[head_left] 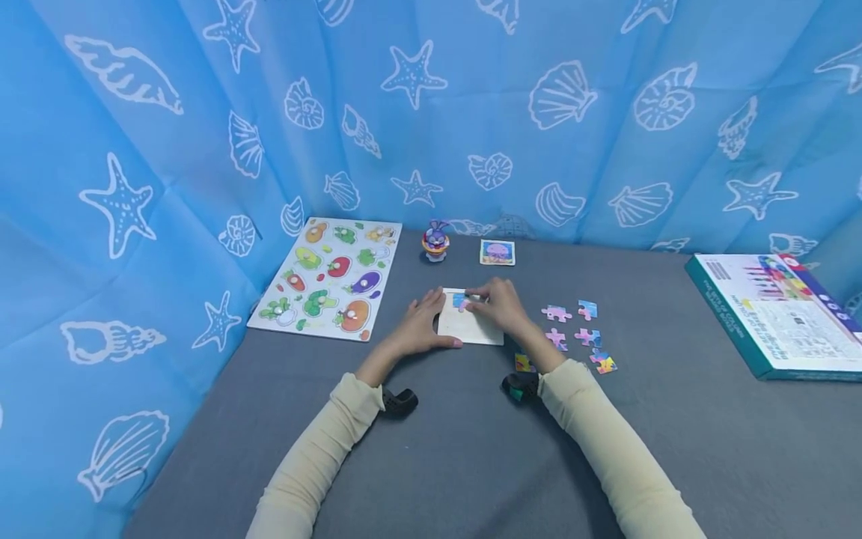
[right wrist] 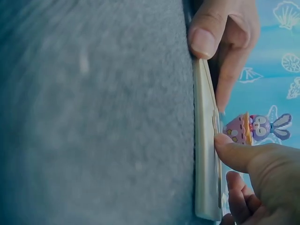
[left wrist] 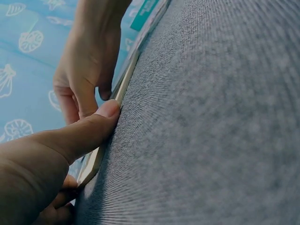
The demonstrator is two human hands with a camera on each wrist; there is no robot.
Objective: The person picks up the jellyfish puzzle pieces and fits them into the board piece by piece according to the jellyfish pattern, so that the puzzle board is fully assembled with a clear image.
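Hands at a shallow wooden tray on a grey table, nearest parts first; twelve o'clock points away from the person. Closest, the left hand (head_left: 420, 323) lies at the tray's nine o'clock, thumb and fingers spread, the thumb against the near edge and the fingers toward the far corner. The tray (head_left: 474, 329) lies flat between the hands; it is probably light, stiff wood, best steadied by its rim. Loose puzzle pieces (head_left: 588, 338) lie at three to four o'clock from it, some apart from the others. The right hand (head_left: 503, 307) reaches in from two o'clock, its thumb and forefinger pinching the right side of a blue-and-pink piece (head_left: 459, 301) at the tray's eleven o'clock. The piece should prove thin, very light and fairly rigid, its glossy-looking face slightly slippery and its knobs the weakest parts; opposite edges offer the surest hold. Farthest, a figurine (head_left: 435, 241) stands at eleven o'clock, and a picture card (head_left: 497, 253) lies toward one.
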